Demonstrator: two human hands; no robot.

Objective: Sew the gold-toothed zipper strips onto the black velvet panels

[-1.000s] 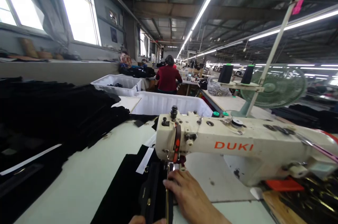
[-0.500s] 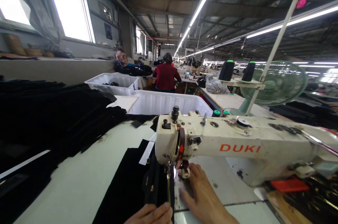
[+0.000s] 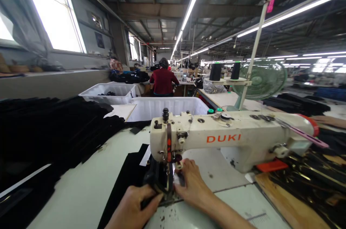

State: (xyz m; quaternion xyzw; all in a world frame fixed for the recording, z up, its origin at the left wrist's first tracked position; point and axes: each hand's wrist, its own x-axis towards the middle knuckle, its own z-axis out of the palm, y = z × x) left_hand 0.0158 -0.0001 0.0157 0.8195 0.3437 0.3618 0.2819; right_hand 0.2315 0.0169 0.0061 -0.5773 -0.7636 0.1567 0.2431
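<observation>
A white sewing machine (image 3: pixel 194 135) marked DUKI stands before me. Black fabric (image 3: pixel 123 180) lies on the table to the left of its needle and runs under the machine head. My left hand (image 3: pixel 136 203) pinches a folded dark edge of this fabric between thumb and fingers, just in front of the needle area. Right of the presser foot, my right hand (image 3: pixel 191 184) is bent with thumb and fingers around something small and greyish that I cannot make out. A white strip (image 3: pixel 145 156) shows on the fabric behind the left hand.
A large heap of black cut pieces (image 3: pixel 54 139) covers the left of the table. White plastic bins (image 3: pixel 167 104) stand behind the machine. Thread cones (image 3: pixel 215 71) and a green fan (image 3: pixel 266 79) are at the right. A co-worker in red (image 3: pixel 163 79) sits ahead, facing away.
My left hand has lifted the near end of the black fabric and folded it toward the needle. My right hand has drawn its thumb inward. The view has shifted right.
</observation>
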